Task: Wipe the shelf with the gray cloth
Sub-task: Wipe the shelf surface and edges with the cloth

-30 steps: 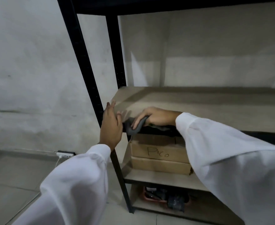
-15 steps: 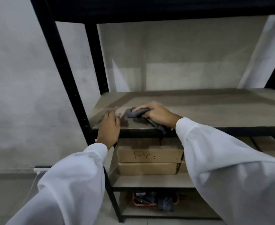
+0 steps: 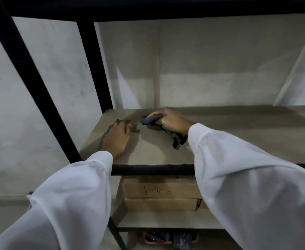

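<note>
Head camera, looking forward and down into a black metal shelving unit against a pale concrete wall. The pictures are dim and slightly blurred.

The shelf [image 3: 238, 127], a dusty tan board, runs across the middle of the view. Everything below is placed relative to it.

On the shelf, toward its left end and about midway back, the person's right hand [image 3: 169, 120] curls its fingers round a bunched gray cloth [image 3: 150, 120]. The wad pokes out past the fingertips and touches the board. A loose tail of the cloth trails back under the wrist toward the shelf's front edge. Bunching gives a firm pad to press down with, so this looks like a wiping stroke under way near the left end.

Just left of the cloth, also on the shelf, the left hand [image 3: 116, 139] lies palm down with fingers straight, holding nothing. It probably steadies the person while the other arm reaches in. Both arms wear loose white sleeves that cross the shelf's black front rail [image 3: 151, 169].

At the shelf's left end stand two black posts, front [image 3: 30, 83] and rear [image 3: 94, 69].

Under the shelf sit two stacked cardboard boxes; the upper box [image 3: 158, 191] bears handwriting that seems to read "Pico". Lower down is a reddish tray [image 3: 148, 238], its contents too blurred to name.

Most of the shelf to the right appears yet to be wiped.
</note>
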